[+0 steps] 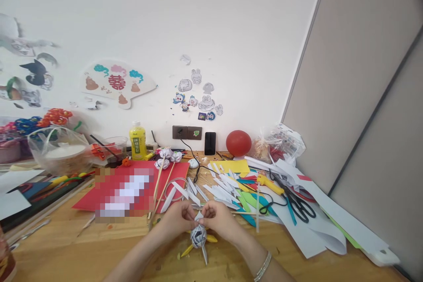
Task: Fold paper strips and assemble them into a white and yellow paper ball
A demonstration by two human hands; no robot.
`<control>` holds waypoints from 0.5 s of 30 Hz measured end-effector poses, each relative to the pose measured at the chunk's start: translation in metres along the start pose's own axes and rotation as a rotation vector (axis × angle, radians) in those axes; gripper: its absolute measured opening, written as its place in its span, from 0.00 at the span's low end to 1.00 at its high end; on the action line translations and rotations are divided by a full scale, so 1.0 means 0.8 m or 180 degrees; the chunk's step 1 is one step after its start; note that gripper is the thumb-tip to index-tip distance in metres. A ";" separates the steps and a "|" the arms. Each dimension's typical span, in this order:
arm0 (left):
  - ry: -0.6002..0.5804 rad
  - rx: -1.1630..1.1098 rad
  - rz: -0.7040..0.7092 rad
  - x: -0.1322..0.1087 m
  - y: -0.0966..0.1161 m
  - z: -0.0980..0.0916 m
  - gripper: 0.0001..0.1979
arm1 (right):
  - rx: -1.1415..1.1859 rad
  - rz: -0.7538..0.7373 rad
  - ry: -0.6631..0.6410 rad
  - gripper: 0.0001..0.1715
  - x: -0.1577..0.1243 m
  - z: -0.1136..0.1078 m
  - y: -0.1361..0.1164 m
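Both hands meet low in the middle of the wooden table [99, 246]. My left hand [176, 221] and my right hand [220, 220] are closed in pinches on a small paper flower [199, 235] folded from white and patterned strips, with yellow leaves sticking out beneath it. A white strip stands up between the fingertips. A bracelet sits on my right wrist. Just beyond the hands lies a heap of loose paper strips [228, 191] in white, green, blue and yellow.
Black scissors [299, 205] and a yellow glue gun [269, 184] lie right of the strips on white sheets. Red paper [165, 176] with finished flowers on sticks [167, 156] lies left. A yellow bottle [137, 141], phone [209, 143], red balloon [238, 142] and clear bowl [57, 152] stand behind.
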State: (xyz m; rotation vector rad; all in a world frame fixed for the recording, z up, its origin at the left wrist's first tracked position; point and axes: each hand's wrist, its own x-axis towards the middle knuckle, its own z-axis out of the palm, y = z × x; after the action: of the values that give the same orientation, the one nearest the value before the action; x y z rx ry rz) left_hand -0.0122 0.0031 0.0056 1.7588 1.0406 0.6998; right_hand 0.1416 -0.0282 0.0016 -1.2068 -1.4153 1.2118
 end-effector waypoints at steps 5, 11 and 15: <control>0.0197 0.0292 0.0115 -0.006 0.008 0.004 0.06 | -0.0049 -0.0024 -0.0132 0.10 0.000 -0.004 0.001; 0.0142 0.0470 0.0127 -0.005 0.010 0.001 0.05 | -0.0174 -0.0189 0.0090 0.09 0.000 -0.002 -0.001; 0.0111 0.0583 0.0178 -0.007 0.012 -0.001 0.05 | -0.0222 -0.0246 0.0007 0.09 -0.002 -0.002 -0.004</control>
State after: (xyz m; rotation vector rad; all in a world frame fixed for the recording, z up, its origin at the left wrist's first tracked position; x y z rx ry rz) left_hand -0.0122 -0.0033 0.0144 1.9453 1.1121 0.6897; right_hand 0.1429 -0.0297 0.0052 -1.1894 -1.4995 1.1160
